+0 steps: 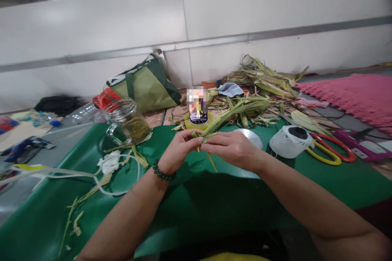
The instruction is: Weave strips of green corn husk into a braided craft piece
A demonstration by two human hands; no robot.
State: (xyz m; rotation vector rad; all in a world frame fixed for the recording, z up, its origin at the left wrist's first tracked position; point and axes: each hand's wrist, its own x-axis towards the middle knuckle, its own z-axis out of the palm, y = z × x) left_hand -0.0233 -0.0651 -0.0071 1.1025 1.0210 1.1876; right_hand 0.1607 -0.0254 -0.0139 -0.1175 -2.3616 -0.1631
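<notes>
Both hands meet over the green mat [190, 208]. My left hand [183, 147], with a dark beaded bracelet at the wrist, pinches a small bundle of green corn husk strips [200, 135]. Facing it, my right hand [234, 147] has its fingers closed on the other side of the same strips. A thin yellowish stalk end [212, 162] hangs below the fingers. Just beyond the hands a phone [199, 117] stands upright on a round yellow base [210, 122]. A silvery round lid or dish [251, 138] lies partly behind my right hand.
To the right are a white roll [289, 142], scissors with red and yellow handles [326, 155] and a purple glue gun [358, 144]. A glass mug [133, 126], white cord [107, 192] and green bag [147, 85] lie left. A corn husk pile [266, 81] fills the back.
</notes>
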